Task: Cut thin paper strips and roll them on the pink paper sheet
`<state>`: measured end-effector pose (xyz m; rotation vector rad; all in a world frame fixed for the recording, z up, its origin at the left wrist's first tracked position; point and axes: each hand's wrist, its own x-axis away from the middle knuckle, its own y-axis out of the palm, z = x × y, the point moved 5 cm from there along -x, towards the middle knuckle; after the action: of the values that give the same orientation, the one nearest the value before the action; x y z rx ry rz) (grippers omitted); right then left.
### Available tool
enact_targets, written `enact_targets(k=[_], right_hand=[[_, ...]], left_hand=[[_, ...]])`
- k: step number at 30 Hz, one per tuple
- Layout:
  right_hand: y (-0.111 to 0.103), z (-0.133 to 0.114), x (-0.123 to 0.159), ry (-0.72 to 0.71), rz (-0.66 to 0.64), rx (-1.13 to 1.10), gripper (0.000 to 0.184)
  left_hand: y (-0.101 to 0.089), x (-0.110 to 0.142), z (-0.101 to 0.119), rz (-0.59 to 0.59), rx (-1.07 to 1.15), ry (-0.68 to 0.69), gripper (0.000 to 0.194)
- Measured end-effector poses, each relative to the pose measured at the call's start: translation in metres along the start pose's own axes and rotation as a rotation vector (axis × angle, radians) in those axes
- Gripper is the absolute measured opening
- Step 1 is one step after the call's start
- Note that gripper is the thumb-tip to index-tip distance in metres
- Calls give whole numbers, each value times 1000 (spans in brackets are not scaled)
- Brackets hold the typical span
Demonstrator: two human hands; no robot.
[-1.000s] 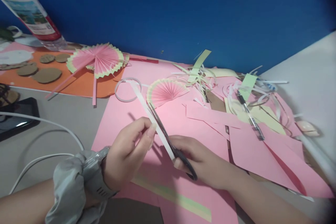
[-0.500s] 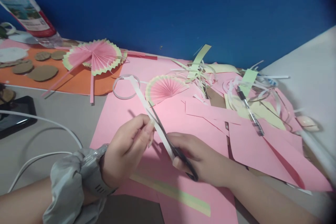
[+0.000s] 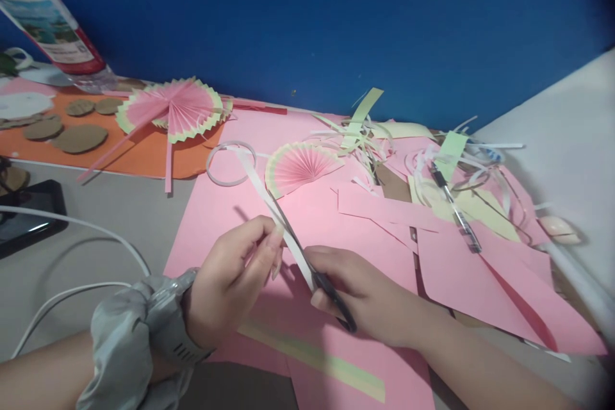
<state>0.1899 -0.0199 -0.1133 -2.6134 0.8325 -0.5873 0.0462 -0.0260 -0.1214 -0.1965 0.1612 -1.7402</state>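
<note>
My left hand [image 3: 230, 278] pinches a long white paper strip [image 3: 262, 189] between thumb and fingers. The strip runs up and left to a curled loop [image 3: 230, 163] lying on a pink sheet [image 3: 216, 211]. My right hand [image 3: 369, 298] grips black-handled scissors [image 3: 317, 269]; their blades lie along the strip and look nearly closed. A grey watch and a grey scrunchie [image 3: 125, 339] sit on my left wrist. A small pink pleated fan with a pale yellow edge [image 3: 298, 166] lies just beyond the hands.
A larger pink fan [image 3: 170, 106] lies on orange paper [image 3: 144, 154] with brown card ovals [image 3: 79, 138]. Paper scraps and a pen [image 3: 454, 208] are heaped to the right. A bottle [image 3: 52, 25], a phone [image 3: 26, 218] and a white cable [image 3: 96, 237] lie left. A blue wall stands behind.
The scissors' blades have closed further along the white strip. Both hands stay in nearly the same place; the view has shifted slightly.
</note>
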Motion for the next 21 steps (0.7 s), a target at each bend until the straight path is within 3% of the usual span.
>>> enact_targets(k=[21], right_hand=[[1,3,-1,42,15,-31,34]], left_hand=[[0,-1,1,8,3,18,32]])
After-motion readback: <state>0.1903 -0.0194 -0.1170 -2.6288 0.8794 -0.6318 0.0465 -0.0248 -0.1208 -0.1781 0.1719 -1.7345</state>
